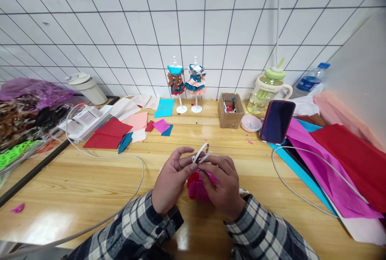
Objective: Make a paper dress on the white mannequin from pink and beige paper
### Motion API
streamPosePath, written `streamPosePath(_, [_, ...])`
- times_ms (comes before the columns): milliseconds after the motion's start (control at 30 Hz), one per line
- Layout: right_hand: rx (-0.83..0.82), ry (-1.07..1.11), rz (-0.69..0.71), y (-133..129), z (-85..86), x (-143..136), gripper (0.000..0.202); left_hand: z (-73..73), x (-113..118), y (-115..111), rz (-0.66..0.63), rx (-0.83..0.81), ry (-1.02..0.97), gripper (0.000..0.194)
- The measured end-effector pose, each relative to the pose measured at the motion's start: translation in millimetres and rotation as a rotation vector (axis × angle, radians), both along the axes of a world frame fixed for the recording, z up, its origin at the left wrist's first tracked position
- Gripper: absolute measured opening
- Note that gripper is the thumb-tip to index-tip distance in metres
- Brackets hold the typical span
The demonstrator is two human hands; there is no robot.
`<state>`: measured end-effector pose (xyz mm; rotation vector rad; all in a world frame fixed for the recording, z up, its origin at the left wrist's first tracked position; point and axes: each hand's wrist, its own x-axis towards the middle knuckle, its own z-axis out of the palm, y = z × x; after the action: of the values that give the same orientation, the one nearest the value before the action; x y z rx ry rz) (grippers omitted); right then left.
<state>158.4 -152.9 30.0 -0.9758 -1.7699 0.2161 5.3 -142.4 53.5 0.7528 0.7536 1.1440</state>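
White looped strip [201, 153], thin and bent, above bright pink fabric [199, 187]

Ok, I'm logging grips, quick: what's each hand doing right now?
Left hand: closed, pinching the thin white strip.
Right hand: fingertips at the strip; whether gripping can't be told.

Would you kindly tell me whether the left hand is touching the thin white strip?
Touching: the head view shows the left hand's thumb and fingers at the lower end of the thin white strip.

Glossy, smooth wooden table [99, 175]
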Motion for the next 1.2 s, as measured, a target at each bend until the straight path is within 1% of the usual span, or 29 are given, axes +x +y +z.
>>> streamPosePath(100, [-0.039,0.059,0.026,1.1,1.0,3.5,0.02,0.7,-4.9,2.8,0.06,0.098,0.226,0.052])
streamPosePath(233, [-0.079,0.137,-0.028,0.7,3.9,7.5,0.02,0.6,-4.8,-1.3,0.129,0.246,0.473,0.054])
streamPosePath(300, [-0.083,0.113,-0.025,0.8,5.1,7.8,0.023,-1.9,-3.1,-4.9,0.147,0.323,0.577,0.054])
streamPosePath(400, [-0.058,0.039,-0.017,1.8,5.0,6.3,0.022,-6.5,-1.7,-9.0,0.134,0.406,0.713,0.053])
streamPosePath(500, [-0.022,-0.009,-0.049,2.8,3.2,4.5,0.019,-8.2,-1.6,-10.3,0.12,0.44,0.78,0.052])
streamPosePath(567, [0.013,0.007,-0.12,2.8,2.4,4.6,0.024,-7.2,-1.6,-10.1,0.123,0.458,0.806,0.053])
streamPosePath(667, [0.124,-0.002,-0.23,0.8,3.7,6.5,0.034,-4.7,-1.7,-10.1,0.113,0.467,0.829,0.055])
streamPosePath(733, [0.168,-0.087,-0.244,-1.3,6.2,7.9,0.028,-3.8,-1.8,-10.7,0.106,0.454,0.832,0.058])
streamPosePath(833, [0.124,-0.189,-0.239,-3.8,8.9,8.6,0.016,-3.4,-2.1,-11.9,0.108,0.422,0.83,0.06])
streamPosePath(933, [0.077,-0.195,-0.239,-3.2,8.0,8.6,0.012,-2.8,-2.6,-11.1,0.103,0.429,0.872,0.057])
streamPosePath(1033, [0.038,-0.158,-0.21,-0.9,6.6,9.5,0.009,-1.0,-4.1,-7.5,0.062,0.529,1.025,0.046])
streamPosePath(1100, [0.001,-0.12,-0.196,0.6,7.2,10.3,0.006,0.3,-5.4,-5.2,0.019,0.594,1.111,0.043])
streamPosePath(1133, [-0.022,-0.101,-0.19,1.1,7.8,10.5,0.006,0.8,-5.9,-4.5,0.006,0.608,1.125,0.044])
streamPosePath(1200, [-0.067,-0.065,-0.181,2.0,9.0,10.5,0.008,1.1,-6.5,-3.8,-0.003,0.585,1.094,0.047])
